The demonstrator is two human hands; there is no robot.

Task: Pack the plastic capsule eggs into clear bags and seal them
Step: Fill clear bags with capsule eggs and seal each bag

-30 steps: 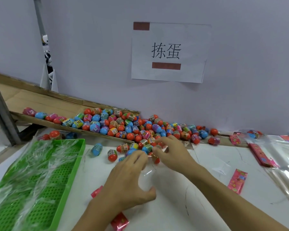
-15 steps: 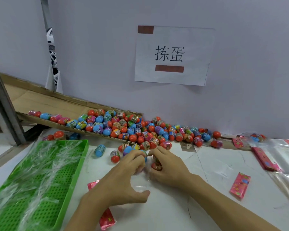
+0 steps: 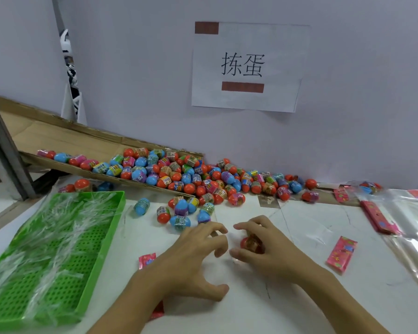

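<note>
We see our right hand (image 3: 263, 247) curled over one capsule egg (image 3: 251, 243) on the white table (image 3: 287, 309), fingers and thumb closed around it so that only its red end and printed band show under the palm. Our left hand (image 3: 193, 259) sits just beside it, fingers loosely bent and spread, thumb out toward us; whether those fingertips pinch a clear bag we cannot tell (the film there is too faint to make out). The rest of the eggs lie in a heap (image 3: 198, 177) along the back wall, spilling off a sloping cardboard chute (image 3: 65, 138) onto the table, with a few loose ones just beyond our fingers. A green perforated tray (image 3: 58, 256) holding clear bags sits at our left. A pink card (image 3: 342, 253) lies to the right of our right hand, another pink card (image 3: 147, 260) shows beside our left wrist, and more clear film (image 3: 415, 237) lies at the far right. A paper sign (image 3: 247, 66) hangs on the wall.
</note>
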